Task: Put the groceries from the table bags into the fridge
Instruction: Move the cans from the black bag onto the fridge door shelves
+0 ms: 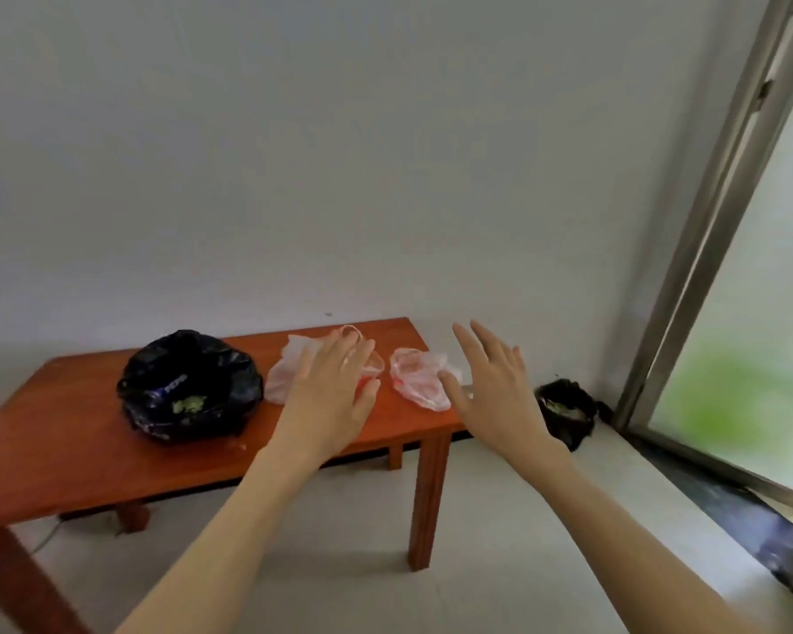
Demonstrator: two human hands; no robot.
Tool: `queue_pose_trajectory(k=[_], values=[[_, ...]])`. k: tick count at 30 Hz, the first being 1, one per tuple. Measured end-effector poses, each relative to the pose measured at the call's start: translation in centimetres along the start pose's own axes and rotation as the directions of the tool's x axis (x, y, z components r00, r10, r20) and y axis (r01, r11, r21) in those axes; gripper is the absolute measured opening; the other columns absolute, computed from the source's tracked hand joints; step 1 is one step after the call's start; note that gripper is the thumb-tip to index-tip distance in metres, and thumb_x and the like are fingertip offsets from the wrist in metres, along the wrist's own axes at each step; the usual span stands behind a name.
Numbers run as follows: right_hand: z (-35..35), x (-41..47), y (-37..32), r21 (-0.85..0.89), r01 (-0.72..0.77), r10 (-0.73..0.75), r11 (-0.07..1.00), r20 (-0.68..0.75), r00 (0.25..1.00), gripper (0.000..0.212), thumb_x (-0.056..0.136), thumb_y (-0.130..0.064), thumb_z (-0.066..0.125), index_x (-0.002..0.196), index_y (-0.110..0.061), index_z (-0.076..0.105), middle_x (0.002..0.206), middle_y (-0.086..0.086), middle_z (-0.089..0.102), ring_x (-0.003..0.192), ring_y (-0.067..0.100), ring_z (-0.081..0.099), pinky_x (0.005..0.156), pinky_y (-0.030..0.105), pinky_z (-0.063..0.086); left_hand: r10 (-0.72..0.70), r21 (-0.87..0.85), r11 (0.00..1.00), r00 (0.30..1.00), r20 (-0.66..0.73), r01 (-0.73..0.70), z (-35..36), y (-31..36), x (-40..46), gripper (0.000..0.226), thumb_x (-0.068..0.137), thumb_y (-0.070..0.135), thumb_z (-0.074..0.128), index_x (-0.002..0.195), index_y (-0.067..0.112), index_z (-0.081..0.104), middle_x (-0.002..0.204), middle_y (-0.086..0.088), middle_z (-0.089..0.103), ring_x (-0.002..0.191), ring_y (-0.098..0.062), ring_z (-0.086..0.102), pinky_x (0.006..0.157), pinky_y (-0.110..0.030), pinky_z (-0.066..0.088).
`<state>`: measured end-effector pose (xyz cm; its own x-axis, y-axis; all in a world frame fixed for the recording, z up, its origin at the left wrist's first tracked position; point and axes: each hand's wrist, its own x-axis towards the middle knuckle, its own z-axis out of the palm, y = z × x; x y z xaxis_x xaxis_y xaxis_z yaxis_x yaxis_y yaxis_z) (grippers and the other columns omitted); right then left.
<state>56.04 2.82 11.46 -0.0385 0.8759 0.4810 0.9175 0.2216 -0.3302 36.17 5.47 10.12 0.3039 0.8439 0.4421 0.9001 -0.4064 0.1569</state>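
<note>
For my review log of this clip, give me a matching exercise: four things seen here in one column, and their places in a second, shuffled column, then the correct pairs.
Things
1. black bag
2. left hand
3. right hand
4. dark bin

Places
A. on the floor, in the corner by the window
B. open, in front of the pink bag in the middle of the table
C. on the table, left of both pink bags
D. open, past the table's right end, beside the small pink bag

Pairs: 1-C, 2-B, 3-D, 4-A
</note>
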Motion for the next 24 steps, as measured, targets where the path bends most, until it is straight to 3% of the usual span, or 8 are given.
queue_pose_trajectory(k=[3, 8, 14, 24], values=[[6.0, 1.9, -1.6, 0.051, 0.039, -0.042, 0.998, 0.062, 0.997, 0.058, 0.094, -0.039, 0.044, 0.146, -0.021, 0.025, 0.153, 0.007, 0.026, 0.14, 0.026, 0.024, 0.115, 0.045, 0.019, -0.038, 0.041, 0.998, 0.999, 0.017, 0.038, 2.2, -5.1, -0.8, 0.06, 0.089, 0.045, 0.024, 0.136, 0.012, 0.042, 0.143, -0.009, 0.042, 0.138, -0.028, 0.029, 0.111, -0.048, 0.022], [15.4, 6.2, -3.9, 0.099, 0.111, -0.134, 0.989, 0.26, 0.956, 0.06, 0.095, -0.041, 0.041, 0.147, -0.021, 0.021, 0.155, 0.005, 0.021, 0.144, 0.023, 0.016, 0.118, 0.046, 0.012, -0.226, 0.037, 0.974, 0.968, 0.108, 0.224, 5.3, -12.7, 1.0, 0.054, 0.097, 0.041, 0.032, 0.146, 0.021, 0.022, 0.156, 0.0, 0.014, 0.145, -0.017, 0.001, 0.117, -0.042, 0.005], [22.0, 13.9, -6.6, 0.171, 0.176, -0.224, 0.969, 0.325, 0.919, 0.06, 0.096, -0.038, 0.042, 0.148, -0.02, 0.019, 0.153, 0.006, 0.025, 0.142, 0.024, 0.019, 0.117, 0.043, 0.015, -0.36, 0.031, 0.932, 0.92, 0.156, 0.36, 8.0, -20.7, 4.2, 0.053, 0.098, 0.04, 0.033, 0.146, 0.02, 0.025, 0.155, -0.001, 0.019, 0.145, -0.018, 0.004, 0.118, -0.041, 0.011], [33.7, 20.6, -12.1, 0.25, 0.204, -0.303, 0.947, 0.471, 0.829, 0.057, 0.097, -0.039, 0.038, 0.147, -0.02, 0.02, 0.155, 0.004, 0.02, 0.144, 0.02, 0.013, 0.117, 0.035, 0.008, -0.519, 0.018, 0.847, 0.818, 0.247, 0.531, 12.5, -34.5, 4.7, 0.05, 0.098, 0.037, 0.036, 0.144, 0.02, 0.028, 0.154, -0.002, 0.022, 0.145, -0.019, 0.007, 0.117, -0.04, 0.015]])
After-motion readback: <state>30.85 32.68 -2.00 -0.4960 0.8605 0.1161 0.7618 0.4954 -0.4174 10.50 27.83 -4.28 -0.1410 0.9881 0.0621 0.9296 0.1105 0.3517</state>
